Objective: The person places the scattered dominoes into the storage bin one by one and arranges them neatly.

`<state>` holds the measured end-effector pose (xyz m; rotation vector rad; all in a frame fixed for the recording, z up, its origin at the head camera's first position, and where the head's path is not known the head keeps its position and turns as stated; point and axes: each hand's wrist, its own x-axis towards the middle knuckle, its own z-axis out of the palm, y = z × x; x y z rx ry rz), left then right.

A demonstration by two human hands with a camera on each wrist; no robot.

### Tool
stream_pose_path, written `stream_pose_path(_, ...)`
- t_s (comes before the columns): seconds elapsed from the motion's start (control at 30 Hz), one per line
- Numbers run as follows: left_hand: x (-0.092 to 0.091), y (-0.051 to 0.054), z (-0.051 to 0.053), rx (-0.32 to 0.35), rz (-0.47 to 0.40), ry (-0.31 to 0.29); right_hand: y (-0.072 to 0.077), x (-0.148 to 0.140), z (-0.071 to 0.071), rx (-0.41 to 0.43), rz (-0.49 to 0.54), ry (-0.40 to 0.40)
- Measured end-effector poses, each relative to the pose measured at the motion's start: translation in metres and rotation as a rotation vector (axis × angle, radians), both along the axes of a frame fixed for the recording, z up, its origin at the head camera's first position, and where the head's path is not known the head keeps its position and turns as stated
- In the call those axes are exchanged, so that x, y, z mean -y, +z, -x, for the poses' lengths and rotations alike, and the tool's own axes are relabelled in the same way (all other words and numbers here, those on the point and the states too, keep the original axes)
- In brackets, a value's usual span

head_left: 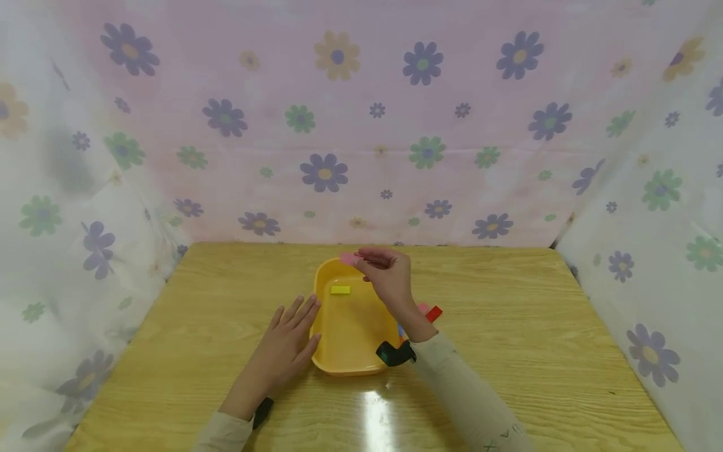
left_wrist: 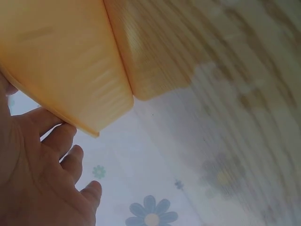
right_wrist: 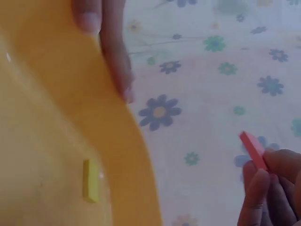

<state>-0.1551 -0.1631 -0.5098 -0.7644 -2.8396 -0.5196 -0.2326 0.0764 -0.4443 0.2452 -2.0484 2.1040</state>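
A yellow-orange plastic tray (head_left: 353,358) stands on the table, with one yellow block (head_left: 340,290) lying inside at its far end. Over the tray's far rim, my right hand (head_left: 390,276) pinches a pink block (head_left: 349,258) between thumb and fingers. In the right wrist view that pink block (right_wrist: 254,149) sticks out of the fingertips, clear of the tray. My left hand (head_left: 287,345) rests against the tray's left rim, fingers extended. The left wrist view shows its fingertips (left_wrist: 66,129) touching the outer edge of the tray wall (left_wrist: 84,70).
Right of the tray lie a red block (head_left: 434,314), a pink piece (head_left: 423,307) and blue and orange bits, partly hidden behind my right wrist. The wooden table (head_left: 508,351) reaches back to a flower-patterned cloth (head_left: 395,188), which also hangs on both sides.
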Motion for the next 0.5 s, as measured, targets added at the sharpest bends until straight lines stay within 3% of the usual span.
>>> stream_pose_path(0.17, -0.001, 0.002, 0.002, 0.009, 0.005, -0.002, -0.008, 0.012, 0.019, 0.076, -0.274, 0.102)
stream_pose_path(0.27, -0.001, 0.002, 0.002, 0.008, 0.005, -0.004, -0.012, 0.017, 0.028, 0.130, -0.384, 0.142)
stream_pose_path(0.5, -0.001, 0.004, 0.001, 0.000, 0.012, 0.000, -0.024, 0.026, 0.035, 0.244, -0.479, 0.044)
